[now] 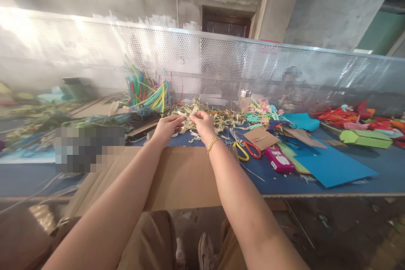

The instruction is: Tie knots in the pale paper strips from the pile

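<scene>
Both arms reach forward over a brown cardboard sheet [186, 173] at the table's front edge. My left hand [168, 128] is closed, thumb and fingers pinching a thin pale strip [186, 117]. Close beside it, my right hand [203, 124] pinches the same pale material, and a gold chain bracelet circles that wrist. Whether the strip is paper or cloth, I cannot tell. Just beyond the fingers spreads a heap of curly yellowish-green strips [226, 120]. Scissors with yellow handles [242, 152] and scissors with red handles [253, 149] lie to the right of my right wrist.
Colourful pipe cleaners [147, 88] stand in a bunch at back left. Rightward lie a purple packet [279, 160], blue sheets [337, 164], a green folded paper piece [365, 138] and red pieces [337, 116]. A glass bottle [244, 100] stands before the perforated metal screen [218, 67].
</scene>
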`<state>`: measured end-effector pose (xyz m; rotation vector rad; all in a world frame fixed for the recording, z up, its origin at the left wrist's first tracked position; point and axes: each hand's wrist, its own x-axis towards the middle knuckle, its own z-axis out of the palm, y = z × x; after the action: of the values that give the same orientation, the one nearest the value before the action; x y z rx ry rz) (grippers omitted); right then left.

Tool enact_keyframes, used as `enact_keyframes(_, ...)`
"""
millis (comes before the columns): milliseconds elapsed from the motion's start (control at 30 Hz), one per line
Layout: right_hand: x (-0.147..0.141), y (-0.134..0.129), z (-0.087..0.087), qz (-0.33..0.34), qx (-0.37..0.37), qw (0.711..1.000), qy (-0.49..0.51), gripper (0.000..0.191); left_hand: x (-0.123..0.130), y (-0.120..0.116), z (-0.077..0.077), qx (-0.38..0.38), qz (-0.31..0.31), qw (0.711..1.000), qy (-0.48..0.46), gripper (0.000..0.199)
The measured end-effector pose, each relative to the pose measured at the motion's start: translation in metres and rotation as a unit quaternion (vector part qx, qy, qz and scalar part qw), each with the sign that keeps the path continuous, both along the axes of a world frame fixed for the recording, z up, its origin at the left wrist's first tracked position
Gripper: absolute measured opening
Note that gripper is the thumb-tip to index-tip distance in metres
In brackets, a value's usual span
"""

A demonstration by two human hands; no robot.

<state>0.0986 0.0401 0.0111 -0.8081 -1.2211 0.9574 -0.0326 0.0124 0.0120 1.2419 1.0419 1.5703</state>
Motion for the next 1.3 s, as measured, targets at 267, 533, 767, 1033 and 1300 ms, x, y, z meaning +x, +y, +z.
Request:
enact_keyframes(267, -0.002, -0.002, -0.003, 0.000, -0.012, 1.000, -0.024, 0.014, 0.002, -0.003, 0.000, 0.047, -0.044, 0.993, 0.094, 0.023)
enact_keyframes(533, 0.003, 0.001, -0.006, -0.038, 0.030, 0.992, -0.114, 0.014, -0.002, 0.001, -0.004, 0.039, -0.026, 0.990, 0.130, 0.015)
enact_keyframes(767, 0.001, 0.007, -0.010, -0.015, 0.003, 0.997, -0.071, 0.017, 0.000, 0.000, -0.004, 0.006, -0.052, 0.995, 0.086, 0.017)
enact_keyframes(1033, 0.005, 0.000, 0.001, -0.026, -0.038, 0.999, -0.005, 0.021, 0.001, 0.000, -0.003, -0.066, -0.096, 0.992, -0.050, 0.023)
enact_keyframes(1300, 0.008, 0.002, 0.000, 0.034, -0.019, 0.995, -0.089, 0.026, 0.005, -0.001, -0.005, -0.052, -0.110, 0.993, 0.002, 0.025)
